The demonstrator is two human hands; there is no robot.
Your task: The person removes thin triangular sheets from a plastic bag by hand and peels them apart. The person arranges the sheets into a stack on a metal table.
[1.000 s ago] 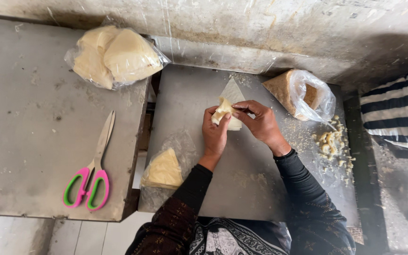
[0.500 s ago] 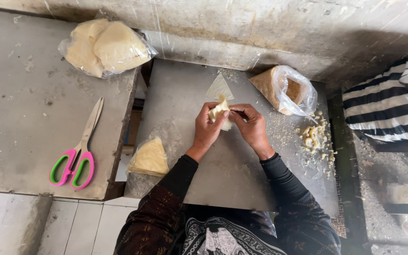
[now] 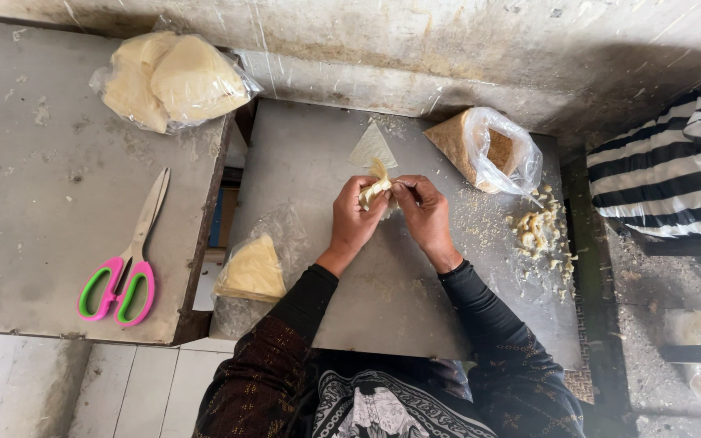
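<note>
Pale pastry roll point(image 3: 376, 189) upright between hands

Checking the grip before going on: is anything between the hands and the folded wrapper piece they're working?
Nothing visible. The left hand and right hand both pinch the folded wrapper piece directly, above the grey board. The flat triangular wrapper lies just beyond it, off to the far side.
</note>
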